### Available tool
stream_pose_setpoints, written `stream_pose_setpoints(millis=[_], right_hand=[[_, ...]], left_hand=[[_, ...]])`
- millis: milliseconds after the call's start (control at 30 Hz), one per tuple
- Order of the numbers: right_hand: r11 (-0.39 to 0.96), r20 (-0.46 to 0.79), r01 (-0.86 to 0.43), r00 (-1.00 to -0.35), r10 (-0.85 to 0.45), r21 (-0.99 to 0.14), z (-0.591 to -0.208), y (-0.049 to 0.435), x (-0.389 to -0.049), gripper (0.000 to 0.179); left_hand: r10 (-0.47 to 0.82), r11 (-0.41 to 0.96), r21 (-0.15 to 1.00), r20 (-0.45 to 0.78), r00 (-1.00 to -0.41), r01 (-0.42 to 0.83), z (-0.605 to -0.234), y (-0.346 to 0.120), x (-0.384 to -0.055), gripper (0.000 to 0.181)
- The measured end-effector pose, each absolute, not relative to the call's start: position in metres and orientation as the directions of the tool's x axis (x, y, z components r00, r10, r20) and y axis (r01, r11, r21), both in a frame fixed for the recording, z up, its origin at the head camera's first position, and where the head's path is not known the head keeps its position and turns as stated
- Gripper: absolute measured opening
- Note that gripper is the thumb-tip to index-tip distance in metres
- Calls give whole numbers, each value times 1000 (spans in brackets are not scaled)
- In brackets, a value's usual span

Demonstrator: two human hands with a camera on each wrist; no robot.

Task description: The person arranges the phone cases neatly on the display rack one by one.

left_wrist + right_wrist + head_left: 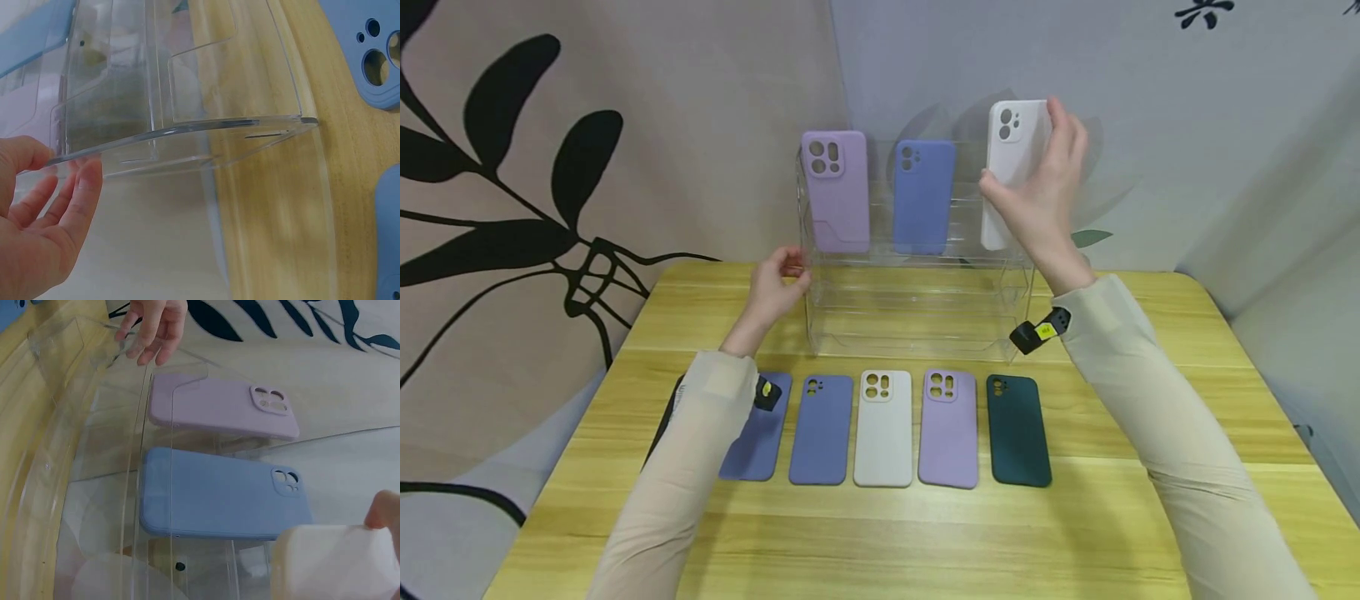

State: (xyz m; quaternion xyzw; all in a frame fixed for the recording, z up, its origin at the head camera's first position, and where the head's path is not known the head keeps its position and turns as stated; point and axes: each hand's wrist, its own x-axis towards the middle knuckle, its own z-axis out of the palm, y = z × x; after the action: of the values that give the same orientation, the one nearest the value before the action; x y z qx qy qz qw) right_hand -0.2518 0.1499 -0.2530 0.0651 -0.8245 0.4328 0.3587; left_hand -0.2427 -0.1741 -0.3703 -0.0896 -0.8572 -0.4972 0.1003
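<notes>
My right hand [1051, 187] grips a white phone case [1011, 150] by its two long edges, upright at the right end of the top tier of a clear acrylic display rack [917, 342]. In the right wrist view, a fingertip [381, 509] presses the edge of that case. My left hand [778, 283] pinches the rack's left side panel; the left wrist view shows the thumb and fingers on either side of its edge [169, 131]. A lilac phone case [838, 192] and a blue phone case [923, 196] stand on the top tier, to the left of the white one.
On the wooden table [880, 542], a row of phone cases lies before the rack: two blue ones [822, 433], a white one [883, 442], a lilac one [948, 437] and a dark green one [1019, 437]. A dark object [662, 425] shows beside my left sleeve. A wall stands behind.
</notes>
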Motion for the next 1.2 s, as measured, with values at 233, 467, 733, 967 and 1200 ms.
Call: stream_pose_setpoints(millis=[233, 467, 733, 967, 1200], right_hand=[[595, 656, -422, -713, 249, -684, -247, 144, -276, 89], [553, 631, -407, -714, 304, -727, -256, 145, -293, 89], [581, 718, -474, -624, 309, -662, -275, 141, -300, 81], [636, 790, -502, -530, 309, -586, -289, 134, -300, 74], [645, 831, -539, -459, 314, -542, -304, 127, -298, 74]], left_hand=[[50, 490, 838, 248, -968, 240, -369, -174, -242, 31], [56, 477, 842, 256, -965, 251, -369, -174, -243, 32], [71, 471, 846, 246, -967, 250, -369, -173, -244, 33], [73, 477, 843, 244, -967, 249, -368, -173, -243, 33], [78, 485, 836, 249, -965, 255, -369, -172, -244, 33]])
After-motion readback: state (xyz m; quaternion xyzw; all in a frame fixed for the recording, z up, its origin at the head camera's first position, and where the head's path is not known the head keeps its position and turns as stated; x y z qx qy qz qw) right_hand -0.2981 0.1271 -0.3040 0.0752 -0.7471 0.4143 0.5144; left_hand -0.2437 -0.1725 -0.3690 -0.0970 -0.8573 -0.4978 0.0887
